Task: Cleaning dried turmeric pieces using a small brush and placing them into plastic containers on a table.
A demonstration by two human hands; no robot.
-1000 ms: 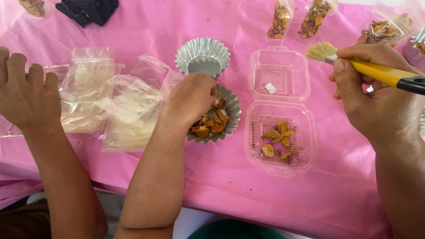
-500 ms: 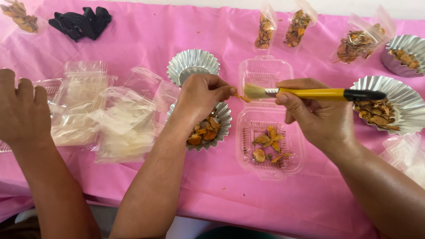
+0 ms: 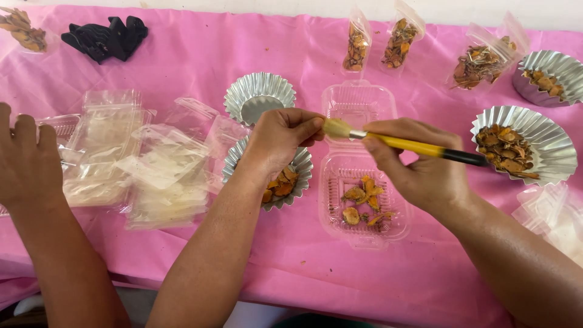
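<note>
Two hands meet over the pink surface (image 3: 182, 61): left hand (image 3: 282, 140) pinched shut on something too small to tell, brush (image 3: 404, 144) bristles touching it from 3 o'clock, handle axis 9-to-3, right hand (image 3: 416, 170) clamped on handle.

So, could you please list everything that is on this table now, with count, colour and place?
cloth: 1, pink, covers the table
foil cups: 4, silver; one empty at centre, three with dried orange-brown pieces
box: 1, clear, open, centre, dried pieces in near half
filled bags: 3, clear, far edge, dried pieces inside
dried pieces: one heap, brown, far left corner
empty packs: a pile, clear, left; more at right edge
black fabric: 1, far left
brush: 1, yellow handle, black end, over box
other person's hand: 1, far left, on the packs
left hand: pinched at the bristles
right hand: holds brush
</note>
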